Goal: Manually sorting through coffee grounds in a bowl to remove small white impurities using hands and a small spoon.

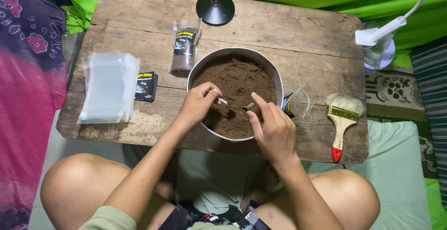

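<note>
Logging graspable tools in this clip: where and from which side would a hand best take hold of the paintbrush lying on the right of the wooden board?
Probably the paintbrush is best taken by its pale wooden handle, just above the red tip. It lies flat with bristles pointing away and the handle toward the person. Coming from the near side, the right hand would meet the handle first, clear of the small bag beside the round tin.
</note>
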